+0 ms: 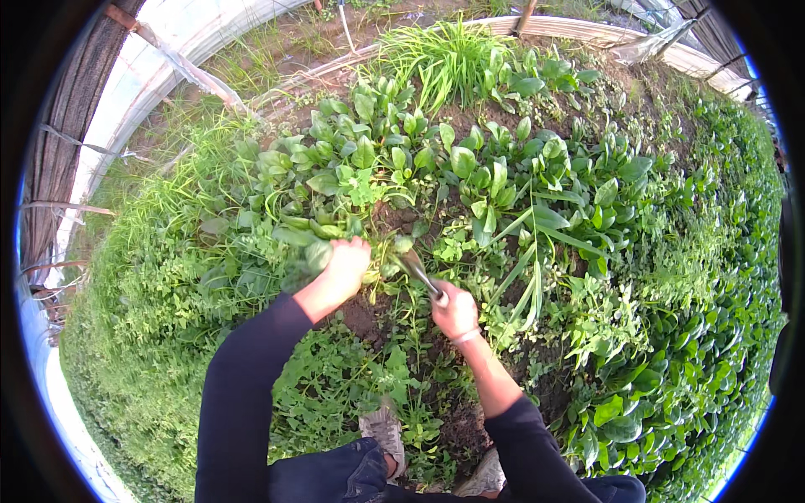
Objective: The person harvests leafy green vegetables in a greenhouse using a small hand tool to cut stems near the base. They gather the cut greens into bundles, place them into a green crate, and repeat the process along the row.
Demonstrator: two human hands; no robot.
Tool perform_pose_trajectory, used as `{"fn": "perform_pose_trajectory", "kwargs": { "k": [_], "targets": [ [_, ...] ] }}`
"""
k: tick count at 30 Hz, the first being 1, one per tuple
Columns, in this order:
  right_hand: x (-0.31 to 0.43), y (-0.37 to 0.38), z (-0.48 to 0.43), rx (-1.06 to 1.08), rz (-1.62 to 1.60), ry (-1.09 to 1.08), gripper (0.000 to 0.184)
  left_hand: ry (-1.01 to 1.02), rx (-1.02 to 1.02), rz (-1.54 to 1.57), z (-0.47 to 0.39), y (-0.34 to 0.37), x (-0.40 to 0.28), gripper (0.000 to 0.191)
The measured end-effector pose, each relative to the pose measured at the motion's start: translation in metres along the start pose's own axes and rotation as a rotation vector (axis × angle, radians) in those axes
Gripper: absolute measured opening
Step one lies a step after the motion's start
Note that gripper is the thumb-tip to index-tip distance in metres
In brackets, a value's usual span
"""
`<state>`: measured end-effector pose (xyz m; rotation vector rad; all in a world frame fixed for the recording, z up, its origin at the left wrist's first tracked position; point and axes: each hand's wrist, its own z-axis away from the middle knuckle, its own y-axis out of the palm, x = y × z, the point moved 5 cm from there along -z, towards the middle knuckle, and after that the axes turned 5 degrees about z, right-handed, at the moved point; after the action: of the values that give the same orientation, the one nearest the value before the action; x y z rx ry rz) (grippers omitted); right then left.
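Note:
My left hand [348, 261] is closed around a bunch of leafy green plants [308, 236], whose leaves are blurred and stick out to the left of the fist. In my right hand [455, 311] is the pale handle of a small metal hand tool [415, 267]; its blade points up and left to the stems and soil just right of my left hand. The tip of the blade is partly hidden among leaves, so its exact shape cannot be told. Broad-leaved greens [463, 162] that look like spinach grow ahead of both hands.
Low weeds [339, 371] surround my shoes [382, 434]. A clump of grass-like leaves [449, 63] stands at the far side. Long cut-looking blades [534, 251] lie right of the hands. Plastic sheeting [144, 69] and poles edge the bed at left; dense greens [654, 383] fill the right.

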<state>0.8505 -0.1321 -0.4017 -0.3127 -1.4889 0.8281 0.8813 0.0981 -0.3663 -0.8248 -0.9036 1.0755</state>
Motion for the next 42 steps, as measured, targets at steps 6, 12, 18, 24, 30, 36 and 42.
{"fn": "perform_pose_trajectory", "kwargs": {
  "k": [6,12,18,24,30,36,42],
  "targets": [
    [-0.005,0.018,0.021,0.190,0.010,0.147,0.029,-0.023,0.074,0.098,0.041,0.011,0.031,0.059],
    [0.028,0.081,-0.064,0.066,-0.170,0.012,0.029,0.019,0.348,0.116,-0.024,0.016,0.047,0.079],
    [0.009,0.019,-0.003,0.194,-0.039,0.044,0.030,-0.122,0.419,0.129,0.009,0.037,0.049,0.082],
    [0.003,0.017,0.025,0.182,0.045,0.104,0.025,0.077,0.097,0.218,0.064,0.033,0.039,0.095],
    [0.023,0.077,-0.029,0.112,-0.055,0.036,0.029,-0.225,0.494,0.439,0.006,0.039,0.074,0.118],
    [0.027,0.053,-0.008,0.168,0.019,-0.130,0.039,-0.226,0.412,0.248,0.009,0.036,0.051,0.049],
    [0.010,0.060,0.018,0.232,0.052,-0.038,0.042,-0.156,0.222,0.360,0.050,0.058,0.045,0.086]
  ]
}}
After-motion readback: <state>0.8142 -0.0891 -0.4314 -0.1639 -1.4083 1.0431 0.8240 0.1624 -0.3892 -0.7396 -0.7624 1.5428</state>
